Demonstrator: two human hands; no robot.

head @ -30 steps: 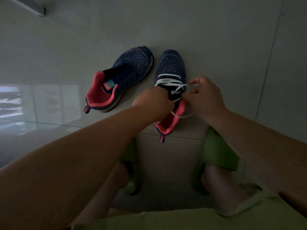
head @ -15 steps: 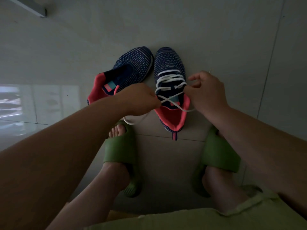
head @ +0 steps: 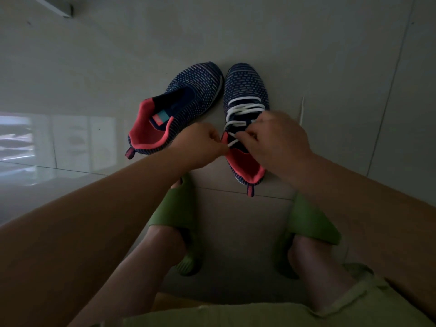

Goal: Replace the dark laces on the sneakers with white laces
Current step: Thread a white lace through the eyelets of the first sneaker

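Two dark blue knit sneakers with pink linings stand on the tiled floor, toes pointing away from me. The left sneaker [head: 188, 95] has no lace in it. The right sneaker [head: 245, 86] carries a white lace [head: 243, 109] crossed through its eyelets. My left hand [head: 200, 143] pinches one end of that lace at the shoe's left side. My right hand [head: 280, 135] is curled over the tongue and pinches the lace near the upper eyelets. A thin pale strand [head: 302, 109] lies on the floor just right of the shoe.
My feet in green slides [head: 179, 208] [head: 311, 223] rest on the floor just behind the sneakers. A bright window reflection [head: 47, 142] lies on the tiles at the left. A pale ledge [head: 56, 5] sits at the top left corner.
My left hand moved right, back toward the right sneaker, and the loose loop of lace it had pulled out is gone. My right hand dropped lower onto the tongue.
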